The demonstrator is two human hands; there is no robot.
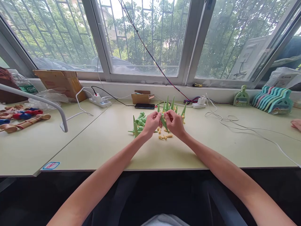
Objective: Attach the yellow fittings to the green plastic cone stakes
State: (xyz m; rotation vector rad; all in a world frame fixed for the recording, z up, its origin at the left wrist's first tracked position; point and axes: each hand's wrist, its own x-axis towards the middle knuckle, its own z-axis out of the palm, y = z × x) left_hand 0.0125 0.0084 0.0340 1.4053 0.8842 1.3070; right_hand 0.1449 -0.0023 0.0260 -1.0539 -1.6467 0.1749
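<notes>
Both hands meet over the middle of the table (94, 150). My left hand (152, 123) is closed, its fingertips pinching a green pointed plastic cone (164, 123). From the other side my right hand (174, 121) is also closed at the top of this cone; whether a small part sits in its fingertips is hidden. Left of the hands lies a heap of green plastic pieces (140, 121), some on their sides and one upright. Several green spikes (172, 103) stand behind the hands. Small yellow plastic pieces (166, 137) lie just below the hands.
Behind the work are a black phone (144, 106) and a small open cardboard box (141, 97). White cables (225, 118) cross the right side. Toy dustpans (270, 99) stand far right, near another person's hand (296, 124). Wooden toys (25, 121) and a white metal bar (42, 99) are left.
</notes>
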